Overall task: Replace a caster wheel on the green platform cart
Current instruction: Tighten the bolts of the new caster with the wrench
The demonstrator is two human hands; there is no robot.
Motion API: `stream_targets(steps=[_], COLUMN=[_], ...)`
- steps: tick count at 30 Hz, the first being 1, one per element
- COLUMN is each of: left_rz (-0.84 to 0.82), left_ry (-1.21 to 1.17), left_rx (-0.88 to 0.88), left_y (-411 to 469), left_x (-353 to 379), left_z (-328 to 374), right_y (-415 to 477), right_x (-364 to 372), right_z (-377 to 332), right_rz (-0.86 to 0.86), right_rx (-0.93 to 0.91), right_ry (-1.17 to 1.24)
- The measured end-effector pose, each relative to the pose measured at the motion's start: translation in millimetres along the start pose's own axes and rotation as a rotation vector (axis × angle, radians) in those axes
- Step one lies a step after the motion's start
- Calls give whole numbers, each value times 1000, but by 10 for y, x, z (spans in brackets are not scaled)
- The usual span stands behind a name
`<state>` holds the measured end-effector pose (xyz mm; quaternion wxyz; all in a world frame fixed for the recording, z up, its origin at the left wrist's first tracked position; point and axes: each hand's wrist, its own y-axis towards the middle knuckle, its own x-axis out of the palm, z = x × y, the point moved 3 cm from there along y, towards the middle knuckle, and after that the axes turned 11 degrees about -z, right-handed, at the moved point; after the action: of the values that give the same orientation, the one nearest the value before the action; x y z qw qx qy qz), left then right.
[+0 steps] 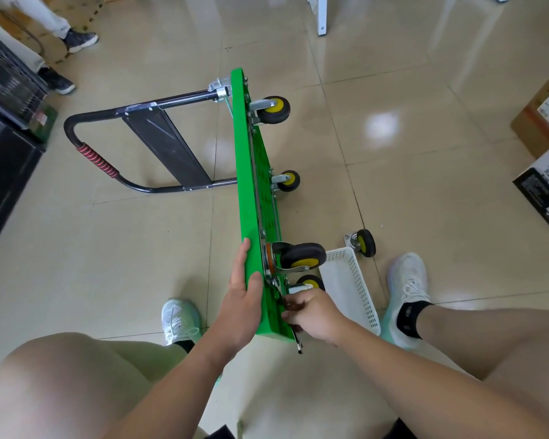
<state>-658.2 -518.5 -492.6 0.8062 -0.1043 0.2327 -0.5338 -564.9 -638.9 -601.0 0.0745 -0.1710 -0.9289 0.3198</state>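
Green cart (251,198) lay on its side, left hand (241,299) flat against it, right hand (311,315) gripping a tool (298,342) at its nearest caster (309,282). Mid bolt-work, I reckoned; steady turning next.

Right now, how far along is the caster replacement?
Done: four casters sit on the tipped cart; a loose caster lies on the floor. In hand: left hand steadies it, right hand grips a tool at the nearest caster. Left: likely tightening, righting it.

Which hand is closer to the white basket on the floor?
Right. The right hand grips a tool on the underside of the green cart, just beside the white basket; the left hand rests flat on the cart's opposite face.
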Motion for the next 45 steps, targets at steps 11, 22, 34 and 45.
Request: stream_targets(steps=[11, 22, 34, 45], left_rz=[0, -12, -20, -19], left_ry=[-23, 28, -20, 30], left_rx=[24, 33, 30, -41], left_y=[-19, -20, -16, -29], left_x=[5, -3, 2, 8], left_z=[26, 49, 20, 48], right_y=[-28, -294, -332, 121], right_x=[72, 127, 22, 31], right_z=[-63, -559, 45, 193], right_rz=[12, 17, 51, 88], right_rx=[50, 173, 107, -65], right_ry=[-84, 300, 120, 141])
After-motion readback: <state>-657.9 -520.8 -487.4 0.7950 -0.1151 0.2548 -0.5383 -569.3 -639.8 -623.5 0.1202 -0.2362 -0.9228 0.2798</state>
